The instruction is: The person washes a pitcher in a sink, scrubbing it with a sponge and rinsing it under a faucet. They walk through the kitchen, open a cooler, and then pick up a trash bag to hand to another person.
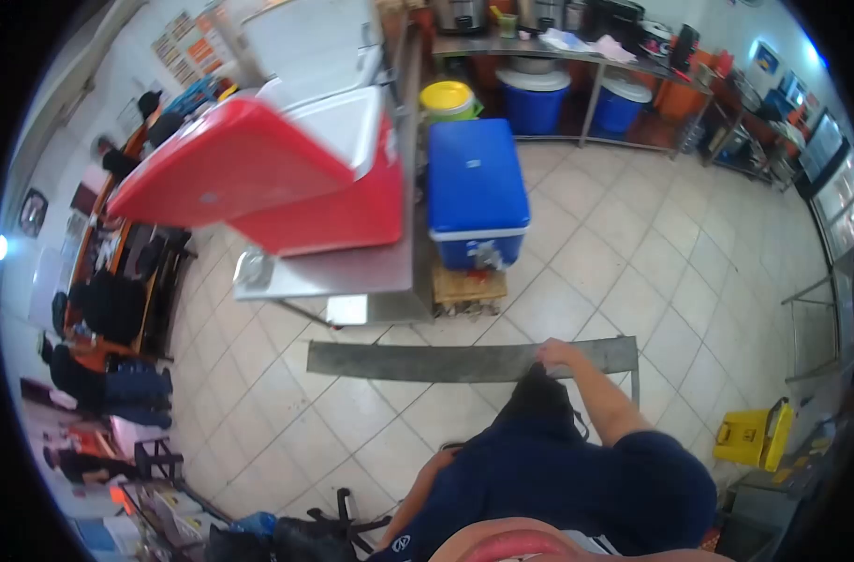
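Note:
My right hand (554,354) is closed at the top of a piece of black cloth (539,398), in front of my dark blue shirt. Its fingers look pressed together on the cloth's edge, though the grip is small in view. Behind that hand runs a long, narrow grey strip (418,362), with a thin bar going down near its right end. My left forearm (416,496) hangs beside my body; the hand at its end is hidden.
A red cooler (324,211) with a raised lid stands on a steel table (352,278). Beside it, a blue cooler (477,178) rests on a wooden stand (469,288). A yellow floor sign (753,436) is at right. Several people are at left, near a black chair base (343,515).

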Tool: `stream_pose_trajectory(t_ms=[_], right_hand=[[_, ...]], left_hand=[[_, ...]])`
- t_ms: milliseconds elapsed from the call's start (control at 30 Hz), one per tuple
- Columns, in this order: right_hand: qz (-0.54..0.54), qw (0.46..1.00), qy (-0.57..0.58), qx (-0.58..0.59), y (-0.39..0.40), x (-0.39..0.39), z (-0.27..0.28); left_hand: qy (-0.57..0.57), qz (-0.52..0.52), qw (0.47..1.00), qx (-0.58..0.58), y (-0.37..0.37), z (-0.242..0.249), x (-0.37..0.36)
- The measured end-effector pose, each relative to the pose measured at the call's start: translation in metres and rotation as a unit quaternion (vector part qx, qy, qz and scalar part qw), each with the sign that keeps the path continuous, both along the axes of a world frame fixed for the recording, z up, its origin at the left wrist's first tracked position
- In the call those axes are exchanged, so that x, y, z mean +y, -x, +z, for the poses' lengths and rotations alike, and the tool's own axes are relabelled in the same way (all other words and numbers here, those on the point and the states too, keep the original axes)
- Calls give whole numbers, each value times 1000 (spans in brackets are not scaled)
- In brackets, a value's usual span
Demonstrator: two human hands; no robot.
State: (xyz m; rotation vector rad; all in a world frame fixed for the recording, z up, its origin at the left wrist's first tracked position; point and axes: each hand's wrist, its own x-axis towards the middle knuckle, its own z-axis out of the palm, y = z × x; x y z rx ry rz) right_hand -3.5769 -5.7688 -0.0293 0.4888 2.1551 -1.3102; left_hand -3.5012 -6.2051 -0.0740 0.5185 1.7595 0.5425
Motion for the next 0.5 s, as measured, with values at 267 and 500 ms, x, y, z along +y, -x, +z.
stream_pose_trajectory(t_ms=[267,500], right_hand=[[-136,980,-140,-28,-147,211,30],[-273,960,-4,-64,-180,319,32]], left_hand=[[77,-252,956,125,141,28,235],[-68,-267,925,261,203,78,436]])
